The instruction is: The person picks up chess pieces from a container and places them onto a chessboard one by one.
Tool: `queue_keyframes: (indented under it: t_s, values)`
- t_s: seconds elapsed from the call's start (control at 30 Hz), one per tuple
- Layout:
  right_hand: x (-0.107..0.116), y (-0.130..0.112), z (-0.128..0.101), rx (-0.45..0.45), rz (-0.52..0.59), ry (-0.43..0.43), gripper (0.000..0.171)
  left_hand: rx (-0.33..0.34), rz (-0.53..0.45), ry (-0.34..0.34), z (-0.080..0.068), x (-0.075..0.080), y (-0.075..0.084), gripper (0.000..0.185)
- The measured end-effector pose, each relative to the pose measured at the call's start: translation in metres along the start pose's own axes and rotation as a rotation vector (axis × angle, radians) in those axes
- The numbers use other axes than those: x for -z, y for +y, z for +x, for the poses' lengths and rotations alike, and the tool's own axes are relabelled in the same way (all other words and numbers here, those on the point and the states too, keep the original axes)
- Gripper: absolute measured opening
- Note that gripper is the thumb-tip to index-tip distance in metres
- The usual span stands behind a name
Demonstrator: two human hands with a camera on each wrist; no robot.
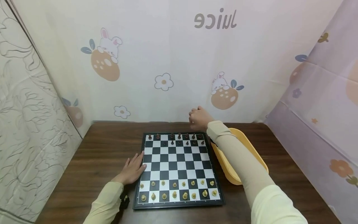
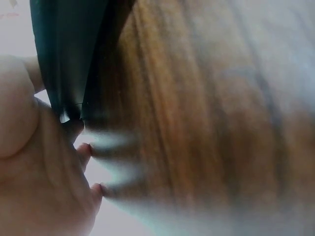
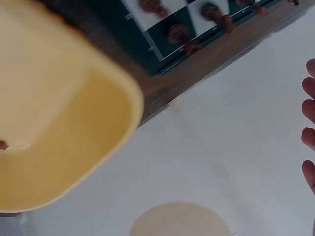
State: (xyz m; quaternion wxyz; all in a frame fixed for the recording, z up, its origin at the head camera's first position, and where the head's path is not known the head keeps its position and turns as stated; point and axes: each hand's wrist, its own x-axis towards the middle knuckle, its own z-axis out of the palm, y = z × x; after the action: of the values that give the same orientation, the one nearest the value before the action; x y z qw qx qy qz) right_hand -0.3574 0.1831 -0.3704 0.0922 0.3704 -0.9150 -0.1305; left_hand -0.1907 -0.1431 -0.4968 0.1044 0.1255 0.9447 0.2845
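Observation:
A black-and-white chessboard (image 1: 167, 166) lies on the table. Light chess pieces (image 1: 185, 195) stand in two rows at its near side. Dark pieces (image 1: 179, 136) stand along the far side, with gaps among them. My left hand (image 1: 131, 169) rests with extended fingers against the board's left edge; the left wrist view shows its palm close up beside the board's dark side. Above the far right corner is my right hand (image 1: 199, 119), fingers loosely bent. Its fingertips (image 3: 308, 109) appear at the edge of the right wrist view, with no piece visible among them.
A yellow basket (image 1: 261, 160) stands right of the board, partly hidden under the right forearm. One small reddish-brown piece (image 3: 3, 145) shows inside it. Behind the brown wooden table (image 1: 112, 137) hangs a printed cloth (image 1: 167, 105). More cloth covers both sides.

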Motion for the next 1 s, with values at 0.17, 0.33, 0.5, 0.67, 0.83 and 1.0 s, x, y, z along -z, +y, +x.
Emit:
queue_keyframes:
  t_s: [0.17, 0.33, 0.5, 0.67, 0.83, 1.0]
  values:
    - [0.004, 0.015, -0.020, -0.032, 0.017, -0.015, 0.008, -0.009, -0.001, 0.002, -0.001, 0.002, 0.001, 0.062]
    - [0.005, 0.030, -0.041, -0.059, -0.011, -0.029, 0.009, -0.009, -0.008, 0.007, -0.002, 0.002, 0.001, 0.063]
    - [-0.003, 0.044, -0.060, -0.076, -0.058, -0.037, 0.012, -0.011, -0.013, 0.018, -0.002, 0.000, 0.000, 0.064]
    - [-0.012, 0.058, -0.079, -0.085, -0.066, -0.012, 0.015, -0.008, -0.027, 0.016, -0.002, -0.001, -0.001, 0.064]
    - [-0.013, 0.066, -0.093, -0.087, -0.014, -0.023, 0.024, -0.017, -0.032, 0.019, 0.000, -0.005, -0.005, 0.067]
    - [-0.015, 0.071, -0.107, -0.099, 0.017, -0.025, 0.020, -0.024, -0.023, 0.020, 0.003, -0.009, -0.011, 0.068]
